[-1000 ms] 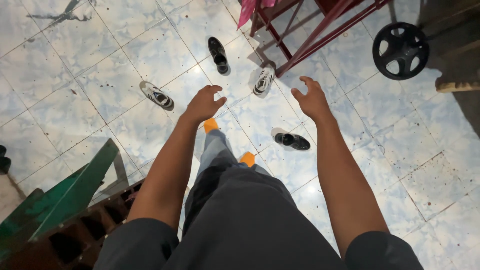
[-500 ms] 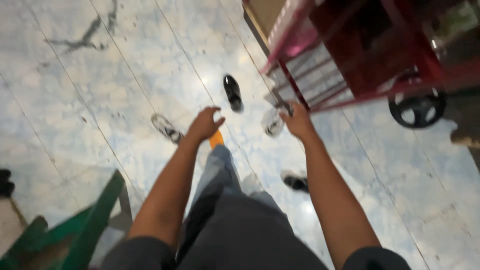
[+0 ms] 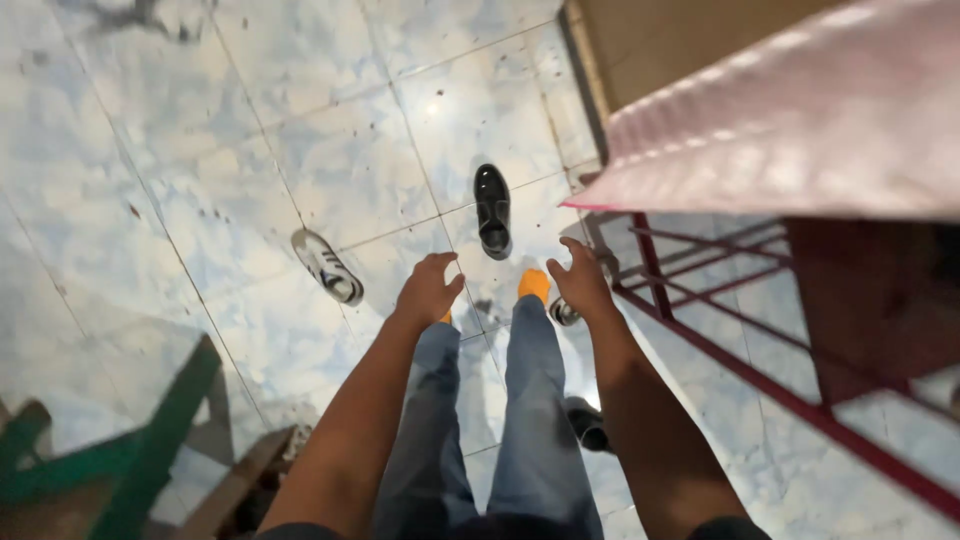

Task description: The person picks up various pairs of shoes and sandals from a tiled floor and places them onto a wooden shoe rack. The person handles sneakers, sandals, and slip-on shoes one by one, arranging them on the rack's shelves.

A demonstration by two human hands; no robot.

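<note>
At the far left we see a green wooden frame [image 3: 150, 450] low on the tiled floor [image 3: 200, 130]. Further right a white sneaker [image 3: 327, 266] lies on the tiles, well apart from us. Our left hand [image 3: 428, 290] hangs above the floor, fingers loosely curled and apart, holding nothing. A glossy black shoe [image 3: 492, 210] lies just beyond and between both hands. Our right hand [image 3: 580, 283] reaches forward, fingers spread, empty, near a second white sneaker [image 3: 564, 312] partly hidden beneath it. Right of that stands a red metal rack [image 3: 760, 330].
</note>
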